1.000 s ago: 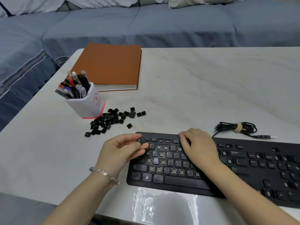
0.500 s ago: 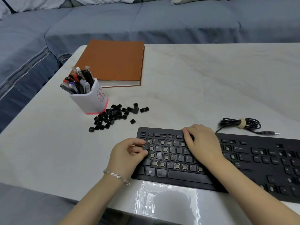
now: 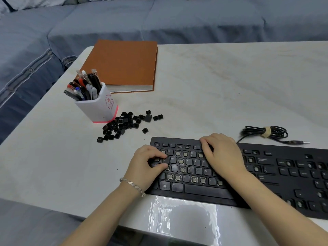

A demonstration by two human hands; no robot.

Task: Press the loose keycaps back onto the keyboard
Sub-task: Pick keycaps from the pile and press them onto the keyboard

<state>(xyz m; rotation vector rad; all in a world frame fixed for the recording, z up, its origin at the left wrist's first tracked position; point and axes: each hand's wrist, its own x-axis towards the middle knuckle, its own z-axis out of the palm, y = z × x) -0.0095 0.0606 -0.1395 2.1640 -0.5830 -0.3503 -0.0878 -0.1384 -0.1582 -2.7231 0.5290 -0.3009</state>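
At the near edge of the desk lies the black keyboard, with many bare switch sockets among its letter keys. The left hand is at its left end. Its fingers are curled, and the forefinger and thumb seem to pinch one keycap at the place of Q, just beside an empty socket. The right hand lies on the middle of the keyboard, fingers together and bent over the top row, holding nothing; I judge that it steadies the board.

Such a keycap is probably light, hard plastic, small and a little slippery. It is best taken by two opposite sides, set level on its socket, then pushed straight down from the top. If it goes in tilted, its clips could break.

Farther, toward the left edge, the loose keycaps lie in a heap just beside the pen holder. Near the far left corner lies an orange book.
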